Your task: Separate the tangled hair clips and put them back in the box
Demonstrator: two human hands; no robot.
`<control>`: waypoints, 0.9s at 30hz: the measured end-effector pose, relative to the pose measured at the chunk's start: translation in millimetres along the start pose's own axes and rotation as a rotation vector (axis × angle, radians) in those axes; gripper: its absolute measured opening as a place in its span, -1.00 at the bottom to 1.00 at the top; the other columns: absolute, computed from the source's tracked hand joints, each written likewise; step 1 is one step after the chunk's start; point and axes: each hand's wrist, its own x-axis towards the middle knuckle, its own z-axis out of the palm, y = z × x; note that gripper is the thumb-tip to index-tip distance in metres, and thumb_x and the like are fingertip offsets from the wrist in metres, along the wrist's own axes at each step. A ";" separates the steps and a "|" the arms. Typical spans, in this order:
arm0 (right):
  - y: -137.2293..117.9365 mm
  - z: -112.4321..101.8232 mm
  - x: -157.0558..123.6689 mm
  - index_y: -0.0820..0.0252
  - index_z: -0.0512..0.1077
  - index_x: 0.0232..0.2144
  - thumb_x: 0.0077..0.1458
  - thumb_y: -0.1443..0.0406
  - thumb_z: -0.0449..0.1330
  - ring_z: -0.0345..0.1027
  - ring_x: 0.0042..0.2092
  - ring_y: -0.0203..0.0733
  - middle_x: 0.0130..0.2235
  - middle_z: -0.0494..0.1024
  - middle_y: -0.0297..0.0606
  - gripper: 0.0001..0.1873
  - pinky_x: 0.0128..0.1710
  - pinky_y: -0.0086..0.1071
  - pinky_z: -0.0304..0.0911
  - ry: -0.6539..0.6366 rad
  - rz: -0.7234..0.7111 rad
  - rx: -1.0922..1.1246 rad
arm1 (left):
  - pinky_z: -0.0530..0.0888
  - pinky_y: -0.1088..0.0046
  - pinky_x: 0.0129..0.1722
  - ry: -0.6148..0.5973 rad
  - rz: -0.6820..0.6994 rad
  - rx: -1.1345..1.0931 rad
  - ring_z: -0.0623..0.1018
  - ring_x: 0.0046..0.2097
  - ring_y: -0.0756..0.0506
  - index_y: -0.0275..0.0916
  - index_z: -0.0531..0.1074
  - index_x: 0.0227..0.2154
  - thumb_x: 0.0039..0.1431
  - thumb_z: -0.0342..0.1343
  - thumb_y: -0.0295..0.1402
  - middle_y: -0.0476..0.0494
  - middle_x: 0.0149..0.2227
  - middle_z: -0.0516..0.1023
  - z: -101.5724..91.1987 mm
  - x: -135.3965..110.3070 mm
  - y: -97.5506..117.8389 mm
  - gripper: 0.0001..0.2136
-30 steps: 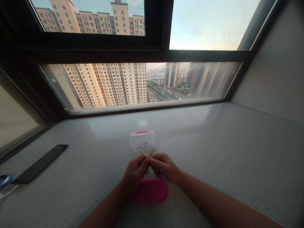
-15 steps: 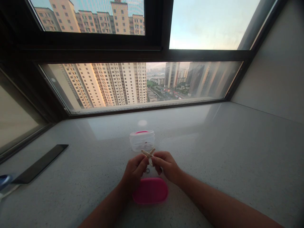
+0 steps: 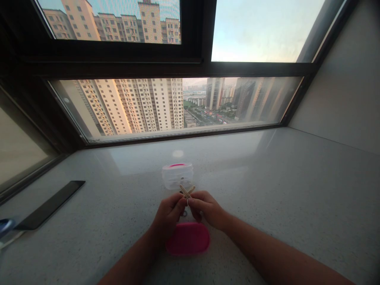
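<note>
Two thin pale wooden sticks [image 3: 187, 191] cross in an X between my fingertips, just in front of the clear box. My left hand [image 3: 170, 209] pinches them from the left, thumb and fingers closed. From the right, my right hand [image 3: 208, 206] grips them in a closed pinch, its fingertips almost touching the left ones. Something thin and whitish hangs below the crossing; its kind is too small to tell. A small grey ring [image 3: 185, 213] lies on the counter under my hands. Nearer me is a pink oval lid-like tray [image 3: 188, 238], partly covered by my left hand.
A clear plastic box [image 3: 175, 174] with a pink strip on top stands beyond my hands, small items inside. A flat dark slab [image 3: 52, 206] lies at left, beside a blue round object [image 3: 6, 225] at the edge. Windows border the speckled counter [image 3: 282, 198].
The crossed sticks have turned: the left-leaning one now stands steeper, making a narrower X. My right fingers have moved slightly left, closer to my left hand.
</note>
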 end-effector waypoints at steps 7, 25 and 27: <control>-1.2 -0.7 -0.6 0.30 0.34 -0.61 0.01 0.13 0.13 0.07 -0.72 -0.42 -0.76 0.25 -0.44 -0.65 -0.73 -0.54 -0.10 -0.021 0.019 -0.033 | 0.17 0.60 -0.59 -0.029 0.002 0.010 0.21 -0.59 0.08 -0.29 0.30 -0.52 0.19 -0.05 -0.13 0.09 -0.63 0.22 -1.5 -0.1 -4.7 -0.68; -6.0 2.0 -2.6 0.36 0.50 -0.52 0.06 0.15 0.10 0.02 -0.69 -0.43 -0.72 0.24 -0.42 -0.64 -0.71 -0.54 -0.08 0.002 -0.053 -0.089 | 0.19 0.58 -0.57 0.059 0.015 0.080 0.25 -0.59 0.06 -0.28 0.33 -0.54 0.19 -0.05 -0.15 0.08 -0.64 0.24 -0.5 -2.3 4.3 -0.68; -6.5 2.8 -2.7 0.34 0.47 -0.58 0.04 0.15 0.12 0.03 -0.69 -0.43 -0.74 0.22 -0.43 -0.64 -0.71 -0.54 -0.06 0.038 -0.051 -0.090 | 0.19 0.58 -0.58 0.081 0.020 0.088 0.24 -0.59 0.06 -0.28 0.33 -0.55 0.19 -0.05 -0.15 0.08 -0.65 0.24 -0.9 -2.0 5.4 -0.67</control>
